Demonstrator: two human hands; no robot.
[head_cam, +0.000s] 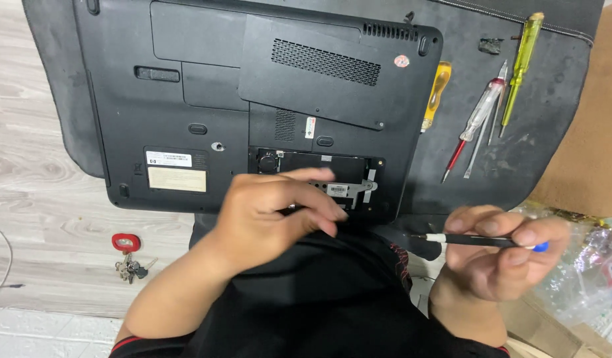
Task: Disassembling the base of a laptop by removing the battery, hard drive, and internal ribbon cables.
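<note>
1. Black plastic fills most of the view: a laptop (206, 99) lies upside down on a dark mat (545, 146), with its base facing up.
2. An open bay (319, 174) sits at the near edge of the laptop, showing a metal bracket (349, 189) inside.
3. The left hand (273, 212) hovers over that bay, with its fingers loosely curled and stretched toward the bracket. It grips nothing I can see; whether the fingertips touch the bracket cannot be told.
4. The right hand (498, 255) is closed around a slim black screwdriver (478, 240) with a blue end cap. It holds the tool level, tip pointing left, off the near right corner of the laptop and apart from it.
5. A yellow-handled screwdriver (437, 93) lies just beside the right edge of the laptop.
6. Farther right on the mat lie a clear-handled screwdriver with a red shaft (477, 119) and a yellow-green screwdriver (520, 59).
7. A bunch of keys with a red tag (128, 255) rests on the pale wood-grain floor (41, 185), left of the left forearm.
</note>
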